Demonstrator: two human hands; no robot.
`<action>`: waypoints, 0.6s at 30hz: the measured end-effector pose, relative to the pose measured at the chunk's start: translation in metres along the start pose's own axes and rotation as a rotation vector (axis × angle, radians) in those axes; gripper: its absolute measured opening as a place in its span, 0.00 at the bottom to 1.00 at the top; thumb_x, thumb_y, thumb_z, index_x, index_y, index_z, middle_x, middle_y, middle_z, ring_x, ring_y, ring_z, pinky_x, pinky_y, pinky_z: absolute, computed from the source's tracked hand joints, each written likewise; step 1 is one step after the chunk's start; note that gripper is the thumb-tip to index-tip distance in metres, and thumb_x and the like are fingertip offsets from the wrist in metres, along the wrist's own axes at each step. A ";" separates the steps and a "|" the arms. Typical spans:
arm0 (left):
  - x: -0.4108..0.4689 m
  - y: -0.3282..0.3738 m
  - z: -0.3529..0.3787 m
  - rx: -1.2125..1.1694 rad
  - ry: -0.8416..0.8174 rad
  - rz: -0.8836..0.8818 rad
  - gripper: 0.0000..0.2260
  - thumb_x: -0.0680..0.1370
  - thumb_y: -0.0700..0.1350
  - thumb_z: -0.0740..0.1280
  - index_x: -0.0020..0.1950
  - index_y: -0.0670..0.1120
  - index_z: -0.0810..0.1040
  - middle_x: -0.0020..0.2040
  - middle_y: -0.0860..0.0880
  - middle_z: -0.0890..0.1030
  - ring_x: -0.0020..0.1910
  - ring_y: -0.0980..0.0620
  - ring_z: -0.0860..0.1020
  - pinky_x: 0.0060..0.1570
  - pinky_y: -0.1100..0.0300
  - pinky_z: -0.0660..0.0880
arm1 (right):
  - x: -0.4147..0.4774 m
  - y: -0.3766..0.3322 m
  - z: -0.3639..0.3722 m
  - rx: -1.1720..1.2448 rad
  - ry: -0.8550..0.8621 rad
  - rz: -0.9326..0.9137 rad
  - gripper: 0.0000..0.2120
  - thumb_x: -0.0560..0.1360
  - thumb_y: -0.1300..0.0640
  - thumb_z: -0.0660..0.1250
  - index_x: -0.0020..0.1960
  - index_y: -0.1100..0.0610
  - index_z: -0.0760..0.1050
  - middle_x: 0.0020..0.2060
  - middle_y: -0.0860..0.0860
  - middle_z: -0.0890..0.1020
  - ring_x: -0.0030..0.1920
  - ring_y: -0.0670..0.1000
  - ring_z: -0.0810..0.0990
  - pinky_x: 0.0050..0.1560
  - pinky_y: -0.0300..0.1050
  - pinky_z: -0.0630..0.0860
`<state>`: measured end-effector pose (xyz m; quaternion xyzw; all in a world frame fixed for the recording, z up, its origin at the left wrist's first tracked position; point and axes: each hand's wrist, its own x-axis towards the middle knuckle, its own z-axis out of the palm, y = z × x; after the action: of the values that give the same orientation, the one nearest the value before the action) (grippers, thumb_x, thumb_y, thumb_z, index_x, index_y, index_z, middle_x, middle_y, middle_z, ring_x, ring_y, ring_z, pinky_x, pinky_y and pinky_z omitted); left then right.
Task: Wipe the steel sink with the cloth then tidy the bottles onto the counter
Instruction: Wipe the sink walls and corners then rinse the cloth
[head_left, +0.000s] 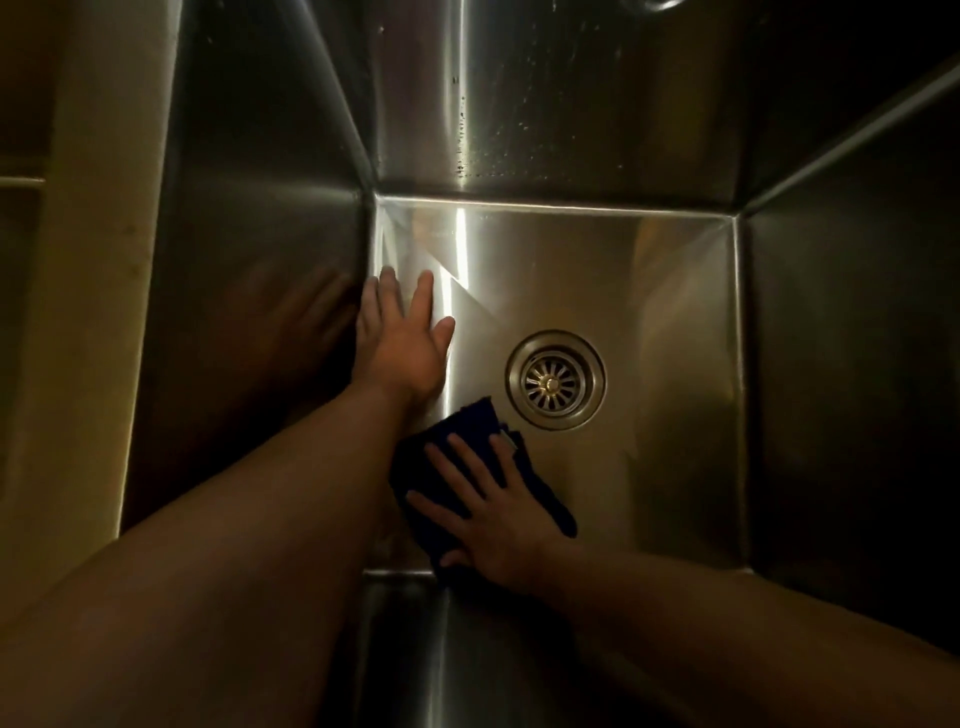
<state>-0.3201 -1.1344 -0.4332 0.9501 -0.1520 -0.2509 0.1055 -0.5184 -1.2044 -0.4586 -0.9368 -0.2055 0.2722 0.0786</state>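
I look straight down into a deep steel sink (649, 312) with a round drain strainer (556, 383) in its floor. My right hand (493, 512) lies flat with spread fingers on a dark blue cloth (467, 431), pressing it on the sink floor just below and left of the drain, near the front wall. My left hand (405, 340) rests flat on the sink floor by the left wall, fingers straight, holding nothing. No bottles are in view.
The sink's back wall (545, 104) carries water spots. Its left wall (249, 234) reflects my left hand. A pale counter edge (88, 312) runs down the left side. The right wall (852, 364) is dark.
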 end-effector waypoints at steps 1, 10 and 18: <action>-0.002 0.001 -0.002 -0.026 0.009 0.011 0.26 0.82 0.57 0.49 0.78 0.54 0.46 0.79 0.45 0.42 0.77 0.45 0.38 0.74 0.50 0.42 | 0.012 -0.015 -0.002 0.037 0.003 0.060 0.36 0.77 0.34 0.50 0.76 0.44 0.36 0.73 0.58 0.29 0.71 0.62 0.25 0.64 0.70 0.24; -0.038 0.024 -0.008 -0.197 0.276 0.131 0.18 0.81 0.48 0.55 0.69 0.42 0.66 0.66 0.40 0.68 0.66 0.43 0.64 0.66 0.50 0.63 | 0.032 -0.040 -0.029 0.301 0.047 0.155 0.35 0.79 0.39 0.50 0.76 0.51 0.36 0.76 0.55 0.38 0.74 0.58 0.28 0.65 0.60 0.20; -0.092 0.018 -0.001 0.377 -0.462 -0.042 0.26 0.77 0.56 0.63 0.70 0.43 0.64 0.66 0.41 0.65 0.59 0.43 0.72 0.50 0.54 0.72 | -0.071 0.147 -0.051 0.093 0.266 0.594 0.24 0.77 0.57 0.62 0.71 0.62 0.66 0.71 0.61 0.67 0.72 0.59 0.65 0.71 0.62 0.57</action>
<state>-0.3999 -1.1197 -0.3863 0.8737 -0.1964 -0.4300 -0.1152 -0.4952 -1.3692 -0.4194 -0.9785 0.1014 0.1677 0.0645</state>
